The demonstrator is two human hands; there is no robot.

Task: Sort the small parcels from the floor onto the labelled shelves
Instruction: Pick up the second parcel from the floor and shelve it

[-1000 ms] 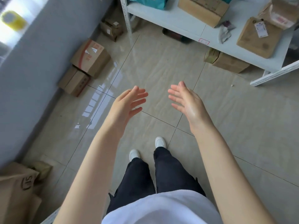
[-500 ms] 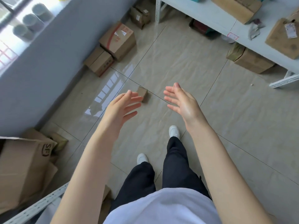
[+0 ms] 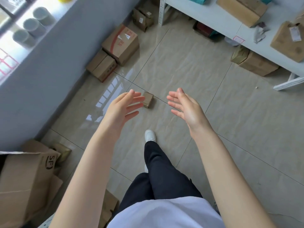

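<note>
A small brown parcel point(image 3: 148, 101) lies on the tiled floor, just past my fingertips. My left hand point(image 3: 123, 106) is held out with fingers spread and empty, its tips overlapping the parcel's left edge in view. My right hand point(image 3: 185, 106) is also spread and empty, to the right of the parcel. The white shelf point(image 3: 218, 18) at the top right carries a long cardboard box point(image 3: 241, 9), a brown padded parcel point(image 3: 289, 41) and a red-framed label point(image 3: 238, 39) at its edge.
Cardboard boxes point(image 3: 121, 43) stand along the grey wall at the left, another point(image 3: 143, 17) by the shelf post. A box point(image 3: 253, 61) sits under the shelf. A big open carton point(image 3: 24, 180) is at lower left. My leg and white shoe point(image 3: 150, 136) are below the hands.
The view has swung back and to the left: the shelf slid toward the top right, the small parcel came into sight between my hands, and one foot stepped forward. Both hands stay spread.
</note>
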